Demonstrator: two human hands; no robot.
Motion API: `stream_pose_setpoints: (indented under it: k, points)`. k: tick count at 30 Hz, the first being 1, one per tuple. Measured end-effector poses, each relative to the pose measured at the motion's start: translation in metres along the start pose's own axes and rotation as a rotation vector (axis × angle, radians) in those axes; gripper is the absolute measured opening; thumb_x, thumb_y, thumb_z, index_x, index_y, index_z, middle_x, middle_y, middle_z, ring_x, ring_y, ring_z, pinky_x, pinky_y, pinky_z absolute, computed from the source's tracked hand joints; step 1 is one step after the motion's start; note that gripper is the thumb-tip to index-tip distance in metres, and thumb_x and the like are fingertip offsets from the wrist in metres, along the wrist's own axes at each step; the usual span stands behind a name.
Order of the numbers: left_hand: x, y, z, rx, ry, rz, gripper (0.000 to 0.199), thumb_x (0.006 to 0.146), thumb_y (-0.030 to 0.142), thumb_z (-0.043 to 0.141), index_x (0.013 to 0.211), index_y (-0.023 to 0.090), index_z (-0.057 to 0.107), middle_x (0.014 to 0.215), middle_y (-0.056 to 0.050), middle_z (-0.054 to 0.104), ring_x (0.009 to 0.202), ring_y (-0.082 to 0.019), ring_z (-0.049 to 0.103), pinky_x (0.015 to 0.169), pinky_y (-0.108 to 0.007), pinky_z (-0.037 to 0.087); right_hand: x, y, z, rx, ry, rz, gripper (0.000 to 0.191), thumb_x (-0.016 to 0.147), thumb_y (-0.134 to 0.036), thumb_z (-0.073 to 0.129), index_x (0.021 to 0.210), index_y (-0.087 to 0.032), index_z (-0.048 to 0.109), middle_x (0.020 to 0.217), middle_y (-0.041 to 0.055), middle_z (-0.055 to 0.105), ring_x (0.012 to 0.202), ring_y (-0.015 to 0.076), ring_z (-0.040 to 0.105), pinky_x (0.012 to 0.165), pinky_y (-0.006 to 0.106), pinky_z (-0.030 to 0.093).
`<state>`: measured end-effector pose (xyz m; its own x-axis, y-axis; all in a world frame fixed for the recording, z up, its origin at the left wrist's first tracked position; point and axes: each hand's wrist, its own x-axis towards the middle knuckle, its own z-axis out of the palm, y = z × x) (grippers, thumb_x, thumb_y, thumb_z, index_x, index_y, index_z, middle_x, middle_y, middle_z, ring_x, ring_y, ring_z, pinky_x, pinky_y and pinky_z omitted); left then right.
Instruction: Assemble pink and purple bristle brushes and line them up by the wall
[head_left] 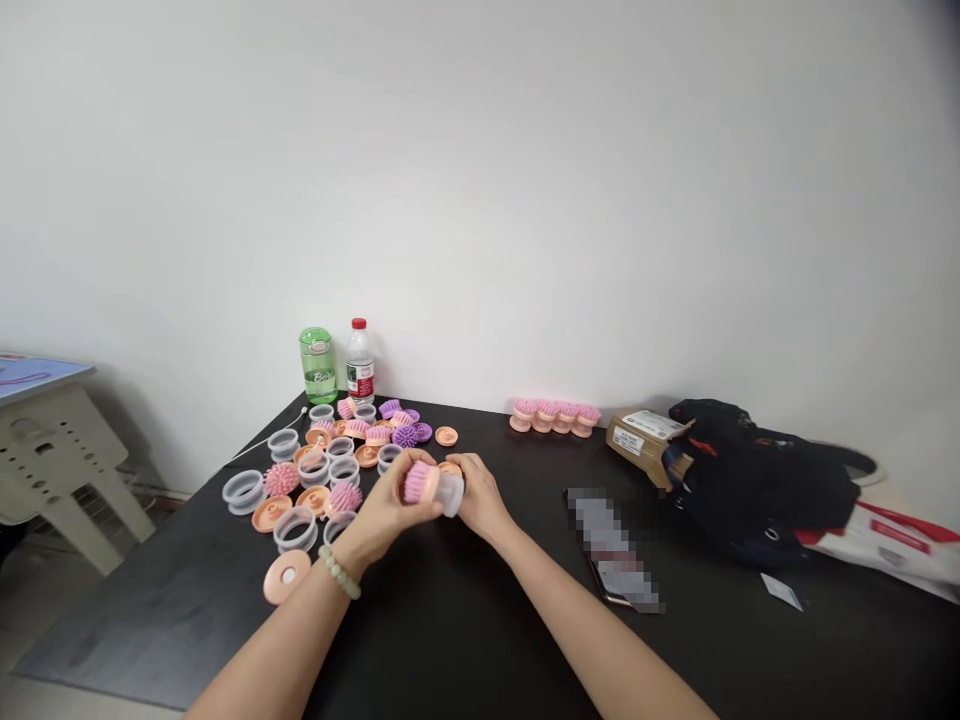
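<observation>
My left hand [384,515] is closed round a small round scrub brush [419,483] with pink bristles pointing left and a peach rim. Against the brush's right side sits a translucent plastic ring [450,495], tilted sideways. My right hand [482,500] has its fingers closed at the ring's right edge, and a peach disc [450,468] shows by those fingertips. Its exact grip is partly hidden. Left of my hands lie loose parts: translucent rings [295,530], peach discs [272,514], pink bristle heads [282,478] and purple bristle heads [405,436].
Several pink brushes [555,417] stand in a row by the wall. A green bottle [319,367] and a red-capped water bottle [361,365] stand back left. On the right lie a phone [611,550], a cardboard box [649,443], a dark bag [765,490] and a small card [781,591].
</observation>
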<state>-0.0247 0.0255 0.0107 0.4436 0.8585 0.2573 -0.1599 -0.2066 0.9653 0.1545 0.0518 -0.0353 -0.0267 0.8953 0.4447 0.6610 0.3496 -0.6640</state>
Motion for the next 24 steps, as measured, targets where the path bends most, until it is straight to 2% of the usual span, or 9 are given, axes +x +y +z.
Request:
stream_pose_setpoints:
  k: [3,6,9,12,17,21,24]
  points:
    - [0.001,-0.003,0.003,-0.002,0.078,-0.007,0.044,0.069,0.031,0.083,0.106,0.021,0.061,0.092,-0.001,0.06,0.088,-0.019,0.057,0.081,-0.031,0.046,-0.029,-0.015,-0.019,0.047,-0.075,-0.014,0.035,0.071,-0.009,0.065,0.103,-0.022,0.062,0.102,0.0033,0.067,0.091,0.0208,0.066,0.082,0.033,0.052]
    - [0.0,-0.004,0.009,0.013,0.046,-0.02,0.044,0.067,0.031,0.083,0.104,0.02,0.06,0.091,0.0,0.057,0.084,-0.017,0.054,0.076,-0.028,0.045,-0.053,-0.027,-0.033,0.074,-0.123,-0.003,0.028,0.07,-0.01,0.067,0.095,-0.022,0.062,0.094,0.0004,0.069,0.083,0.0193,0.066,0.077,0.032,0.053]
    - [-0.001,-0.005,0.012,0.014,-0.009,-0.017,0.045,0.068,0.033,0.083,0.103,0.02,0.058,0.093,0.0,0.055,0.083,-0.016,0.052,0.073,-0.026,0.044,-0.067,-0.032,-0.042,0.156,-0.121,0.064,0.036,0.068,-0.01,0.071,0.1,-0.023,0.061,0.096,-0.0001,0.07,0.085,0.0195,0.066,0.078,0.033,0.053]
    - [0.0,-0.008,0.01,0.039,-0.033,-0.02,0.047,0.068,0.034,0.084,0.105,0.021,0.057,0.093,0.0,0.054,0.082,-0.015,0.051,0.072,-0.025,0.042,-0.072,-0.032,-0.045,0.204,-0.068,0.127,0.04,0.067,-0.01,0.075,0.102,-0.024,0.063,0.1,0.0006,0.068,0.09,0.0207,0.066,0.082,0.035,0.053]
    - [0.002,-0.016,0.009,0.109,-0.063,-0.075,0.049,0.068,0.037,0.084,0.105,0.022,0.056,0.093,0.001,0.053,0.081,-0.016,0.05,0.072,-0.026,0.04,-0.073,-0.024,-0.045,0.192,-0.034,0.141,0.04,0.062,-0.009,0.08,0.096,-0.024,0.065,0.1,0.0005,0.063,0.092,0.0212,0.064,0.08,0.034,0.054]
    - [0.001,-0.018,0.013,0.131,-0.079,-0.09,0.05,0.066,0.039,0.085,0.104,0.022,0.057,0.095,0.001,0.05,0.081,-0.016,0.048,0.071,-0.026,0.039,-0.073,-0.02,-0.048,0.242,-0.008,0.15,0.05,0.059,-0.006,0.081,0.102,-0.025,0.063,0.106,0.0016,0.06,0.093,0.0214,0.064,0.076,0.032,0.056]
    - [0.0,-0.019,0.018,0.164,-0.086,-0.084,0.053,0.064,0.04,0.087,0.104,0.022,0.057,0.096,0.0,0.05,0.082,-0.016,0.046,0.071,-0.026,0.038,-0.074,-0.017,-0.051,0.236,-0.002,0.137,0.053,0.058,-0.01,0.083,0.104,-0.025,0.062,0.106,0.0021,0.06,0.093,0.0226,0.064,0.079,0.036,0.056]
